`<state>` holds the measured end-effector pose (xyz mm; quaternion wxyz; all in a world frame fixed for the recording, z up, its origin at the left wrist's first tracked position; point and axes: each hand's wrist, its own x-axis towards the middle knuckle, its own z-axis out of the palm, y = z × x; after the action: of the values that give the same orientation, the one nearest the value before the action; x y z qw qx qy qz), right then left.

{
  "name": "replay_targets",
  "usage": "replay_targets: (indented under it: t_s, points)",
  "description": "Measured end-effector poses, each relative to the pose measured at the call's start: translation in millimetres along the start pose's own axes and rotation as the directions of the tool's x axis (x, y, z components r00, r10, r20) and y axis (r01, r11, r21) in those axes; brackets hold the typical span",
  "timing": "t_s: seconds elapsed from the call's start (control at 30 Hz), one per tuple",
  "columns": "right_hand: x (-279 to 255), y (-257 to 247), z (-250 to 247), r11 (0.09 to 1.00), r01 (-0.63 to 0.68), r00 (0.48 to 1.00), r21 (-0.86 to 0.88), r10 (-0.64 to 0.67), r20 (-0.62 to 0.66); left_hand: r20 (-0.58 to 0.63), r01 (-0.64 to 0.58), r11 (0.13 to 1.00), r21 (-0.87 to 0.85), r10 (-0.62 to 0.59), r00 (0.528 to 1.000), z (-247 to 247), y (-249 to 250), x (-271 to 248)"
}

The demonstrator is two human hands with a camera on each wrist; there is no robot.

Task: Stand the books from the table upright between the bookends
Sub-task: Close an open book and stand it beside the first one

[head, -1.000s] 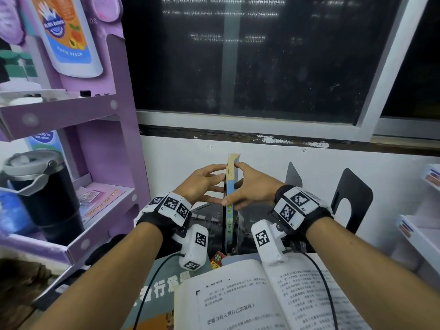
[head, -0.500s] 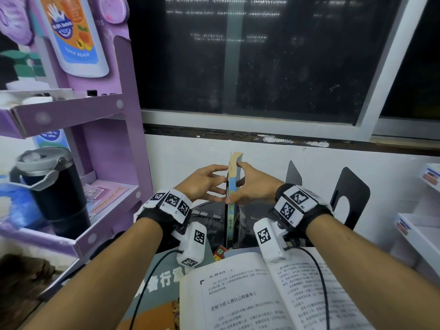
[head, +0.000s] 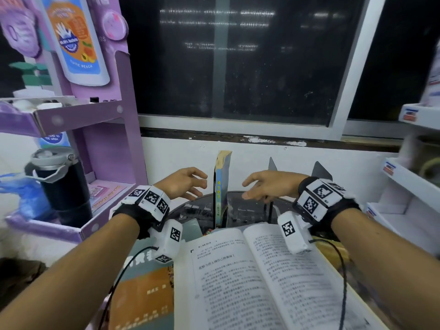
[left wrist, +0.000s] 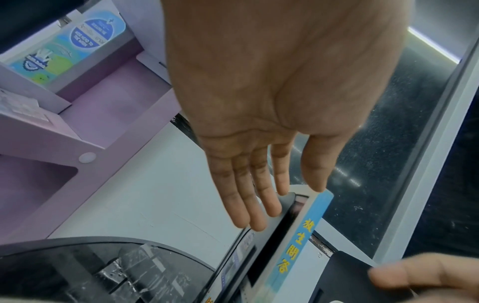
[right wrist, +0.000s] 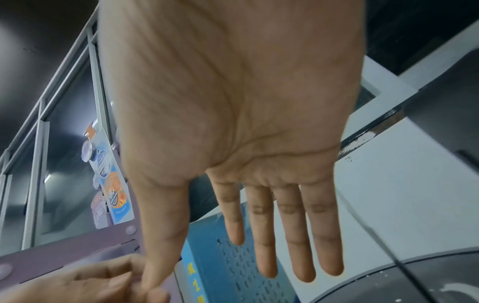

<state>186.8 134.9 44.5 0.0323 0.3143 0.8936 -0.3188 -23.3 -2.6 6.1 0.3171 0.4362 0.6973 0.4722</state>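
A thin blue book [head: 222, 186] stands upright on the round black table [head: 245, 206], its spine with yellow characters [left wrist: 300, 237] toward me. A black bookend [left wrist: 282, 217] is right beside it on its left. My left hand [head: 197, 182] hovers open just left of the book, fingers straight [left wrist: 259, 194]. To the book's right my right hand [head: 250, 186] is open too and clear of the cover [right wrist: 233, 266]. Two more black bookends [head: 271, 165] [head: 320, 171] stand further right. An open book [head: 262, 270] and a teal-orange book [head: 147, 282] lie in front.
A purple cardboard display shelf [head: 107, 139] rises at the left with a black tumbler [head: 62, 186] on its lower level. White shelving [head: 404, 186] stands at the right. The white wall and dark window are close behind the bookends.
Both hands let go of the thin blue book and moved apart sideways. The book stays upright on its own.
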Motion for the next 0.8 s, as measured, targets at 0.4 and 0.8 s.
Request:
replay_targets:
  t_s: [0.4, 0.8]
  points:
    - [-66, 48, 9, 0.967, -0.178, 0.979, -0.183, 0.193, 0.066, 0.294, 0.081, 0.943, 0.323, -0.182, 0.938, 26, 4, -50]
    - [-69, 60, 21, 0.979, -0.167, 0.983, -0.113, 0.174, 0.053, 0.411, 0.007, 0.859, 0.513, -0.252, 0.876, 33, -5, -58]
